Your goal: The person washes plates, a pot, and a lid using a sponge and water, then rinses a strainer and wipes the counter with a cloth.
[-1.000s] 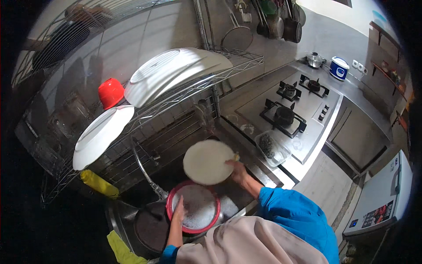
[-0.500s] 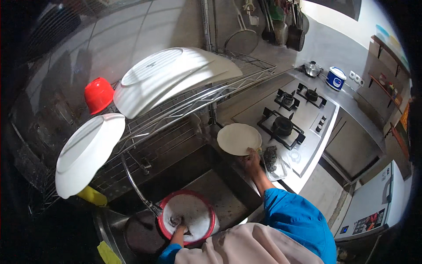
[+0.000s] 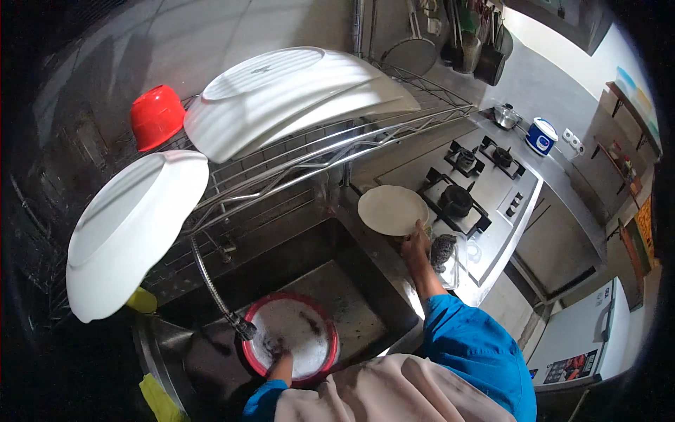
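My right hand grips the near rim of a round white plate, thumb over the edge. The plate lies at the counter between the sink and the stove. My left hand reaches into a red-rimmed basin inside the sink. White suds fill that basin and hide the fingers, so what they hold cannot be seen. A dark scouring pad sits in a clear tray beside my right hand.
Above the sink a wire rack holds large white platters, another white platter and a red bowl. A flexible faucet hose hangs over the basin's edge. Right of the plate is a gas stove. A yellow cloth lies at the sink's left.
The view has shifted, with the rack now looming nearer. My left hand sits deeper in the suds, its fingers less visible. My right hand keeps its hold on the plate's rim.
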The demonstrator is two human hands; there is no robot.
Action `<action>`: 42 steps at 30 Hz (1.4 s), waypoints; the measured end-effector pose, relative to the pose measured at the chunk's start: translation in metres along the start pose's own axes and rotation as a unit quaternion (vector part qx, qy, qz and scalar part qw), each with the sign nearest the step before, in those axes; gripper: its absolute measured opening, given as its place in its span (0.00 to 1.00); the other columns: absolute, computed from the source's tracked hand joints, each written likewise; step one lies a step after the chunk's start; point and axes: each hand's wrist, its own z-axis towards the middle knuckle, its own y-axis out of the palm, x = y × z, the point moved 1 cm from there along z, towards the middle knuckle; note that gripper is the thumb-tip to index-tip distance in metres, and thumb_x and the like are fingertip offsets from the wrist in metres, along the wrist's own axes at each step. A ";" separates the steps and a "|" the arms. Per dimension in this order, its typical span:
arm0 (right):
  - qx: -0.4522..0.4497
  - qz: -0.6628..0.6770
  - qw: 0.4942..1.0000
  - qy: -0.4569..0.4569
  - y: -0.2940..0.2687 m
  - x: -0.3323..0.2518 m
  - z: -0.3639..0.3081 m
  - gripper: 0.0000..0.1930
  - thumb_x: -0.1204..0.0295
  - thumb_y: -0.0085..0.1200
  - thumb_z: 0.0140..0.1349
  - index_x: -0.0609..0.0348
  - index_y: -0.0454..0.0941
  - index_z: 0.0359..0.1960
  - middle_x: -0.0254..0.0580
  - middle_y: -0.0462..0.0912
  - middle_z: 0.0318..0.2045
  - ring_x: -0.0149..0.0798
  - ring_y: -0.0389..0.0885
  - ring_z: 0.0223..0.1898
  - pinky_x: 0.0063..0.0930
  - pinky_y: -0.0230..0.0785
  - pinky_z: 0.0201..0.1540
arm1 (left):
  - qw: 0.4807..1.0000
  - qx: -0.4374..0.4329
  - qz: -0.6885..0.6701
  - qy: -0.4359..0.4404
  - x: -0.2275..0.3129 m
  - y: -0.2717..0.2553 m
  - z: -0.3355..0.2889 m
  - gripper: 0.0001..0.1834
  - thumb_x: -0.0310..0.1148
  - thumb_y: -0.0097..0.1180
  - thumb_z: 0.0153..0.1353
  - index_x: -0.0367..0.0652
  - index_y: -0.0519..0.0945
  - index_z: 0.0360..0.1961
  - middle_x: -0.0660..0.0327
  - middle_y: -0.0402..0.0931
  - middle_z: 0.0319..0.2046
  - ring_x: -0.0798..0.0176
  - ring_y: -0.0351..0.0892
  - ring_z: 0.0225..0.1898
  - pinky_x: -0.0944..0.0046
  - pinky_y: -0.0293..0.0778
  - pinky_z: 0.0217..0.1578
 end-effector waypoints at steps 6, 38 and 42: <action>0.035 -0.111 0.983 -0.144 -0.047 -0.003 0.084 0.17 0.63 0.50 0.53 0.61 0.67 0.39 0.45 0.74 0.29 0.39 0.73 0.31 0.33 0.66 0.27 | 0.998 -0.010 0.007 0.069 0.045 -0.002 0.008 0.21 0.39 0.47 0.51 0.37 0.67 0.44 0.49 0.68 0.43 0.51 0.67 0.45 0.58 0.64 0.43; -0.202 -0.271 0.875 -0.346 -0.070 0.017 -0.097 0.20 0.72 0.48 0.54 0.60 0.60 0.49 0.38 0.71 0.34 0.30 0.69 0.29 0.23 0.65 0.29 | 0.979 0.154 -0.133 -0.025 0.036 -0.084 -0.125 0.15 0.33 0.46 0.50 0.37 0.72 0.38 0.44 0.70 0.39 0.45 0.69 0.43 0.54 0.65 0.41; -0.356 -0.194 0.892 -0.201 -0.043 0.036 -0.179 0.14 0.72 0.47 0.55 0.58 0.65 0.44 0.31 0.72 0.25 0.25 0.67 0.18 0.18 0.60 0.21 | 0.854 0.223 -0.465 0.072 -0.018 -0.089 -0.160 0.09 0.28 0.45 0.54 0.39 0.72 0.36 0.60 0.72 0.29 0.64 0.71 0.31 0.65 0.67 0.32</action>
